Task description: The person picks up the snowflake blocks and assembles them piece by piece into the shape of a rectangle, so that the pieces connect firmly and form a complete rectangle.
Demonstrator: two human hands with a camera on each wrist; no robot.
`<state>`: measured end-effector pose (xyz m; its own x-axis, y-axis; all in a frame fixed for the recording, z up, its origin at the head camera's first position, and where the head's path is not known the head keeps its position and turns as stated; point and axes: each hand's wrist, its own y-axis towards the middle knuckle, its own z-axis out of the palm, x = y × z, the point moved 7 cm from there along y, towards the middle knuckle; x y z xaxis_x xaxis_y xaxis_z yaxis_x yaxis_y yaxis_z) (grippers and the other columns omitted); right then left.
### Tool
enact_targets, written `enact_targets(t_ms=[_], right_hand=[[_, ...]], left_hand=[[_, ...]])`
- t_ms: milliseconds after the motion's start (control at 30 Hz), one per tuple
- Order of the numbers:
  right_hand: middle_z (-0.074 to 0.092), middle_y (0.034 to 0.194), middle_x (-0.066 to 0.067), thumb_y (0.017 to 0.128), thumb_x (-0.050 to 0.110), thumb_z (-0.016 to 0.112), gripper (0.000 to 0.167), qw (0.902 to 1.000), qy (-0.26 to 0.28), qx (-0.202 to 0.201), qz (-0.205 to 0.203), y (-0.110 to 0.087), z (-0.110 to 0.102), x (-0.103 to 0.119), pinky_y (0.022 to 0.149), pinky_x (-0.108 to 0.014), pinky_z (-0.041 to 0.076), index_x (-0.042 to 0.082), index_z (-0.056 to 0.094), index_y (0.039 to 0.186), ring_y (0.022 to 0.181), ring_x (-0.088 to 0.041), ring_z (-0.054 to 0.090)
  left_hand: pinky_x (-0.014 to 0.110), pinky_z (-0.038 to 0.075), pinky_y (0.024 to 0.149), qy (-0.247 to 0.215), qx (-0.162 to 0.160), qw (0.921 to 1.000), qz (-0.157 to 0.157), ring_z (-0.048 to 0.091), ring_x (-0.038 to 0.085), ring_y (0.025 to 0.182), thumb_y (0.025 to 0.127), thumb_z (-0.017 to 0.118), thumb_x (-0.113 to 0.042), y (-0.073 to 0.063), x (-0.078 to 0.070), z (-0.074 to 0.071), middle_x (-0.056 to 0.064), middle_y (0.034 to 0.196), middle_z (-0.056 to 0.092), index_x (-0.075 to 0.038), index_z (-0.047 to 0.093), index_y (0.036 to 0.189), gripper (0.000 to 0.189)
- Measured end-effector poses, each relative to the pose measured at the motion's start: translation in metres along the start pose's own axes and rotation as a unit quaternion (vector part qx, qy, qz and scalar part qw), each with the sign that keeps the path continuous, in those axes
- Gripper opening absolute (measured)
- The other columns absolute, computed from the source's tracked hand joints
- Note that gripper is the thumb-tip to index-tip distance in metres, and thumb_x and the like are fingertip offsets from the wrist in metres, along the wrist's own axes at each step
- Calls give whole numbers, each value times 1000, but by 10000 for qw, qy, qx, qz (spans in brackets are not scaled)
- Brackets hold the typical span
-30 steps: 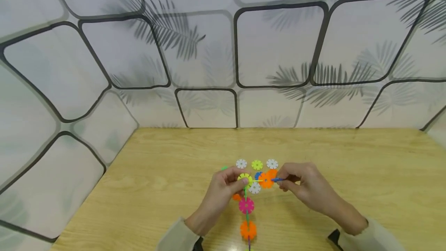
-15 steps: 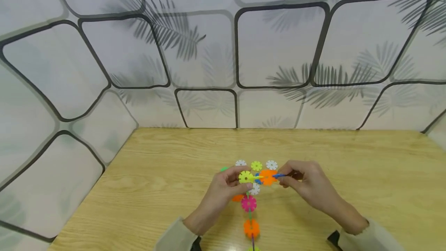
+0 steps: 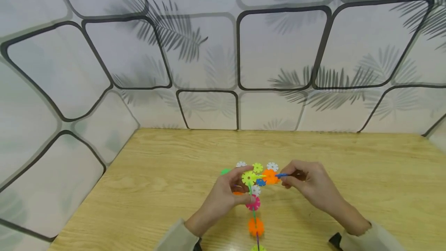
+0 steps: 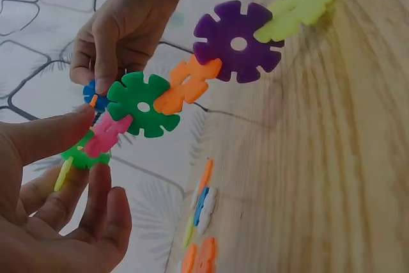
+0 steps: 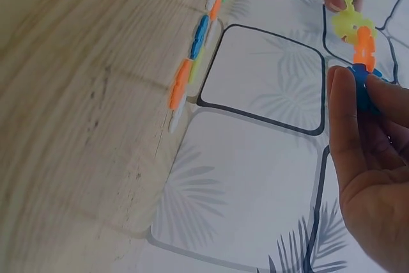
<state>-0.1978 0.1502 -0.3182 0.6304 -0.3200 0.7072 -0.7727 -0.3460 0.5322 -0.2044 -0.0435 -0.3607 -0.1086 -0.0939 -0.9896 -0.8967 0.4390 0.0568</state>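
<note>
A chain of notched plastic interlocking discs runs between both hands. My left hand [image 3: 221,191] holds it loosely near its bend, thumb by the pink disc [image 3: 256,205] and fingers about the green disc [image 4: 83,156]. The yellow disc [image 3: 248,178] there joins an orange disc [image 3: 270,176], then a blue disc [image 3: 281,175]. My right hand [image 3: 311,185] pinches that blue disc between thumb and fingers. Toward me the chain drops through another green disc [image 4: 137,91] and a purple disc [image 4: 220,43] to a yellow end disc [image 4: 300,11].
Loose discs lie on the wooden table [image 3: 167,165] behind the chain, among them a white disc [image 3: 272,166], a yellow-green disc [image 3: 258,167] and a green disc [image 3: 225,171]. A patterned wall covering [image 3: 209,61] rises at the back and left.
My left thumb has slid from the yellow disc down to the pink one, and the hand has loosened. The chain has shifted slightly right. My right hand keeps its pinch on the blue disc.
</note>
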Motion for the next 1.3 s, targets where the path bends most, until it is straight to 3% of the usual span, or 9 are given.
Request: enact_targets(t_ms=[233,500,567,667,800,933,1167,1300], right_hand=[[70,78,2,78,-20,74,28,9998,-98,3,-170,-1,0,1,54,-26,56,7,70,83,63,-10,64],[68,78,4,78,-22,73,30,9992,7,197,-352,-2,3,3,54,-26,57,8,70,82,62,-10,64],[69,78,4,79,-22,72,31,9990,32,238,-385,-2,5,3,55,-26,57,8,70,83,62,-11,64],[68,78,3,79,-21,72,30,9986,66,322,-420,-2,7,3,56,-27,58,8,70,83,62,-12,64],[68,77,4,79,-21,72,30,9983,60,384,-440,-3,9,4,56,-26,58,8,69,83,63,-11,64],[67,77,4,79,-21,72,30,9980,7,385,-499,-2,10,6,56,-26,58,8,69,82,63,-11,64],[66,76,6,77,-23,72,32,9971,-187,366,-637,-2,10,7,55,-25,57,9,67,82,61,-9,63],[65,74,7,77,-22,73,34,9955,-309,384,-804,-2,10,8,52,-25,55,10,66,82,61,-8,61]], left_hand=[[21,55,75,-196,208,9996,28,62,16,88,85,72,13,1,0,2,8,95,55,3,51,145,64],[20,54,76,-246,346,9991,9,61,14,86,88,72,11,1,1,2,9,95,55,6,49,145,62],[20,54,77,-226,376,9990,6,62,14,87,88,72,11,1,1,2,12,101,58,8,48,145,62],[21,54,79,-222,431,9988,-15,64,19,92,89,71,11,1,3,2,22,124,59,9,46,146,62],[23,55,82,-313,544,9980,-46,65,33,102,90,70,11,0,6,1,27,151,42,9,45,147,62],[24,55,84,-469,637,9968,-116,64,37,106,91,69,11,-2,7,1,26,158,33,7,43,149,63],[23,55,84,-498,706,9962,-105,65,26,102,91,68,11,-2,7,2,26,160,29,6,43,149,64],[23,55,84,-436,738,9963,-101,64,31,103,92,67,11,-1,6,3,26,160,28,6,41,150,64]])
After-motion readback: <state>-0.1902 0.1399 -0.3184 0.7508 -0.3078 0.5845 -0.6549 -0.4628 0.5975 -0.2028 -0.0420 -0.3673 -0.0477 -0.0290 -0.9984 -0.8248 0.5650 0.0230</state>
